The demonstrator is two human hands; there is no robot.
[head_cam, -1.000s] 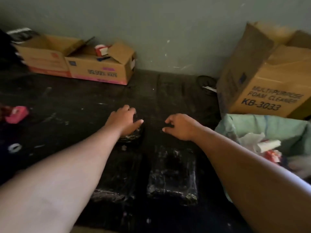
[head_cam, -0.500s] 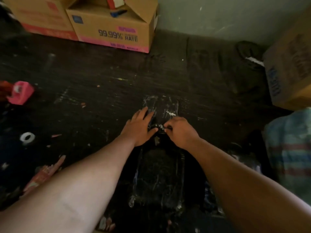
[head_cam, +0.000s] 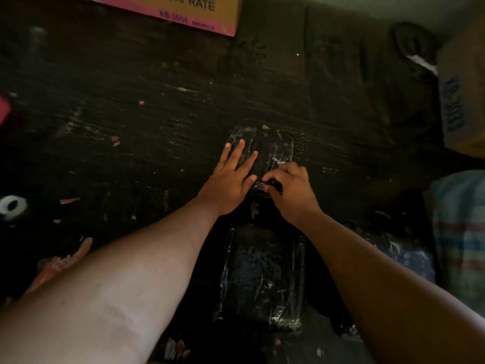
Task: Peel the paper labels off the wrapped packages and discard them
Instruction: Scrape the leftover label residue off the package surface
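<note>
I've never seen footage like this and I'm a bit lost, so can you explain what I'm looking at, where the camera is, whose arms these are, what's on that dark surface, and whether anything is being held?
There is no machine here. The camera sits on a person's head and looks forward and down, so both bare arms reach in from the bottom edge. The left hand lies flat, fingers spread, pressing down a far package wrapped in shiny black plastic. The right hand pinches something dark at that package's near edge; the picture is too dim to tell whether it is wrap or a label. A second wrapped package lies nearer, between the forearms. Around them on the dark table are paper scraps, a white tape roll at left, and a cardboard box at the back.
</note>
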